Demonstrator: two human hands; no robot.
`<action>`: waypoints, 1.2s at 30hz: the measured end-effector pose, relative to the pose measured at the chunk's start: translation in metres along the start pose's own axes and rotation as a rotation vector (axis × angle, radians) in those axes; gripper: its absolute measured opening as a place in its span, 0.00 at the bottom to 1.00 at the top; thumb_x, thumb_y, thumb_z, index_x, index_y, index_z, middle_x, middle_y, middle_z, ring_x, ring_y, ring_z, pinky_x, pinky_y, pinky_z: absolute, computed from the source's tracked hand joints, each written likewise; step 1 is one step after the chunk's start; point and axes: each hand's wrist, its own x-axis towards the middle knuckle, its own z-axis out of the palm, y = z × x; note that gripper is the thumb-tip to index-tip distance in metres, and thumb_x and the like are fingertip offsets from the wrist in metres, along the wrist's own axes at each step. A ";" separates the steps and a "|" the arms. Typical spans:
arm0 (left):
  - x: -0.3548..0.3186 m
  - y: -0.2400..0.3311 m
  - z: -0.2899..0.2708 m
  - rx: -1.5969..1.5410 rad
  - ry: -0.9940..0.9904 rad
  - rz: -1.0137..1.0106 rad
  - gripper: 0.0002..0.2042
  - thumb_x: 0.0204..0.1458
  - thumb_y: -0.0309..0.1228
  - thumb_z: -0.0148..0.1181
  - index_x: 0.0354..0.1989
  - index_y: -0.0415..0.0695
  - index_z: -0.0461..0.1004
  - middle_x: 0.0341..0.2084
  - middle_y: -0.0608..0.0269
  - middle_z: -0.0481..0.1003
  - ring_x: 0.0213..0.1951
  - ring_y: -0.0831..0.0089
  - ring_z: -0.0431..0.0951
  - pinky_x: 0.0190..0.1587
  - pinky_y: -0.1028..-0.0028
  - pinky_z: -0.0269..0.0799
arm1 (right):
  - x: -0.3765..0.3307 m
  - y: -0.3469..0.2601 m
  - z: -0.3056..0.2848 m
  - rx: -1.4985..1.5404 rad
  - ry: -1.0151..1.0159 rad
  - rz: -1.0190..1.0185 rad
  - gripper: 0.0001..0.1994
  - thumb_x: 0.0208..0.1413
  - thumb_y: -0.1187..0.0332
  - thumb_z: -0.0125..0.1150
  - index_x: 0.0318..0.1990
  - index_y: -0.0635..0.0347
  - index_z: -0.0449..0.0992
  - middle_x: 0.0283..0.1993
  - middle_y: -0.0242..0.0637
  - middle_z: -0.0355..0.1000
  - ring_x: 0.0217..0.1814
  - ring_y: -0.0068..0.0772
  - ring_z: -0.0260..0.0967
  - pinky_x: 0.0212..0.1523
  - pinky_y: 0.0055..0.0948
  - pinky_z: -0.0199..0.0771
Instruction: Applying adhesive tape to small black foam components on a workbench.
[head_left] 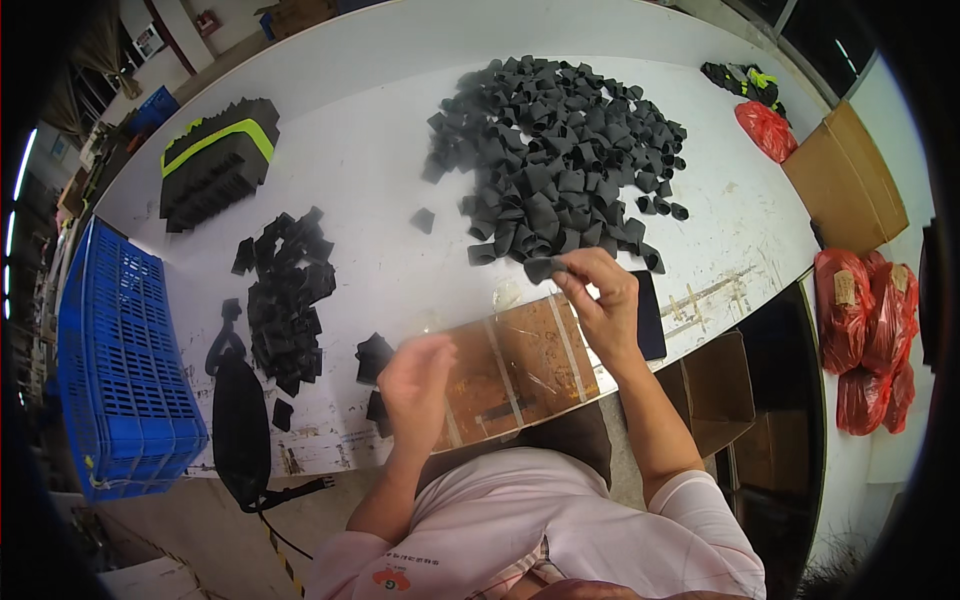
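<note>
My right hand (608,305) pinches a small dark grey tube-like fabric piece (540,268) between thumb and fingertips, just at the near edge of a big heap of similar pieces (560,170). My left hand (415,380) is smeared by motion over the left end of a brown taped board (540,360), and its fingers cannot be made out clearly. Beside the left hand lies a small stack of dark flat pieces (373,355). Farther left, a loose pile of dark flattened pieces (285,310) rests on the white table (370,180).
A blue plastic crate (130,360) and a black pouch with a strap (240,420) are at the left. Behind them sits a dark stack with a yellow-green band (218,160). Red plastic bags (865,320) and a cardboard box (848,175) stand right. A dark flat object (650,315) lies by my right wrist.
</note>
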 end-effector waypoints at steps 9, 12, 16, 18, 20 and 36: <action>-0.005 0.014 0.000 0.016 -0.004 0.026 0.05 0.51 0.21 0.50 0.35 0.35 0.69 0.27 0.62 0.72 0.28 0.81 0.71 0.34 0.82 0.69 | -0.027 -0.054 -0.016 0.732 -0.156 0.302 0.07 0.47 0.78 0.59 0.36 0.67 0.74 0.33 0.34 0.68 0.31 0.17 0.64 0.31 0.14 0.65; -0.005 0.013 -0.002 -0.062 -0.013 -0.018 0.05 0.50 0.21 0.51 0.35 0.35 0.70 0.27 0.63 0.72 0.28 0.81 0.70 0.33 0.82 0.68 | -0.030 -0.060 -0.011 0.712 -0.167 0.317 0.08 0.47 0.77 0.59 0.36 0.67 0.74 0.33 0.34 0.69 0.31 0.18 0.64 0.31 0.14 0.66; -0.008 0.013 -0.004 -0.065 -0.005 -0.024 0.05 0.50 0.21 0.51 0.35 0.35 0.70 0.27 0.63 0.72 0.28 0.81 0.70 0.34 0.82 0.68 | -0.032 -0.062 -0.002 0.679 -0.198 0.308 0.07 0.46 0.77 0.59 0.35 0.66 0.75 0.33 0.33 0.69 0.32 0.18 0.64 0.32 0.14 0.66; -0.008 0.013 -0.005 -0.057 -0.019 -0.018 0.06 0.51 0.22 0.51 0.36 0.35 0.70 0.28 0.63 0.72 0.29 0.81 0.71 0.34 0.83 0.68 | -0.033 -0.060 0.002 0.531 -0.228 0.249 0.06 0.46 0.77 0.59 0.34 0.66 0.75 0.32 0.34 0.69 0.31 0.19 0.65 0.30 0.16 0.66; -0.008 0.014 -0.006 -0.035 -0.036 0.008 0.07 0.50 0.22 0.51 0.38 0.35 0.69 0.29 0.62 0.72 0.31 0.80 0.71 0.36 0.82 0.68 | -0.034 -0.057 0.006 0.410 -0.237 0.142 0.06 0.45 0.77 0.60 0.33 0.66 0.75 0.31 0.34 0.69 0.30 0.20 0.65 0.29 0.16 0.65; 0.006 0.024 0.013 0.235 -0.256 0.427 0.08 0.44 0.16 0.55 0.34 0.38 0.74 0.26 0.61 0.70 0.26 0.77 0.68 0.28 0.83 0.63 | -0.050 -0.045 0.021 -0.175 -0.231 -0.324 0.13 0.32 0.78 0.62 0.30 0.67 0.71 0.26 0.38 0.66 0.25 0.35 0.64 0.21 0.28 0.65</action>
